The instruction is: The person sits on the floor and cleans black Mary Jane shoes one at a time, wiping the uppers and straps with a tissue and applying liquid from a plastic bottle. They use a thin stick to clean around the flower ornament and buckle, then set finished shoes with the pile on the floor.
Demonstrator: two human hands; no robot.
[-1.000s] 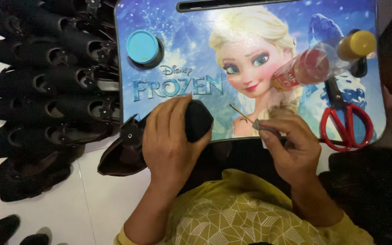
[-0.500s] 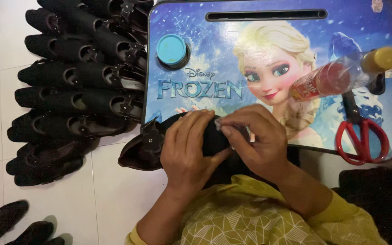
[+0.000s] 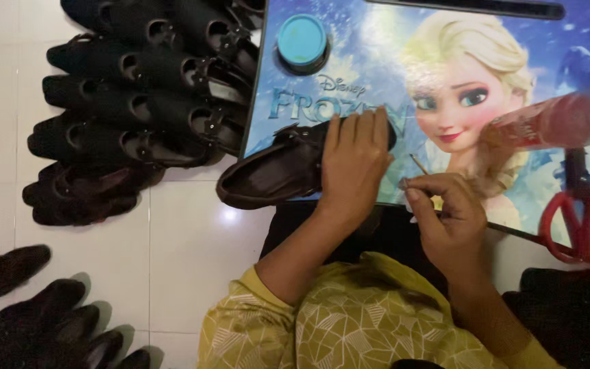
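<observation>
Surface: printed lap table [image 3: 349, 61] | floor: white tiles [image 3: 186, 260] | black shoes [image 3: 138, 102] stacked

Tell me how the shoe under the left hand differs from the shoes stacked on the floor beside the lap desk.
The dark shoe lies alone across the lap desk edge, pinned by the left hand; the stacked shoes sit untouched on the white floor. It shows its open inside to the camera, while the stacked ones are nested in rows. The right hand pinches a thin tool beside it. All look like the same dark style.
</observation>
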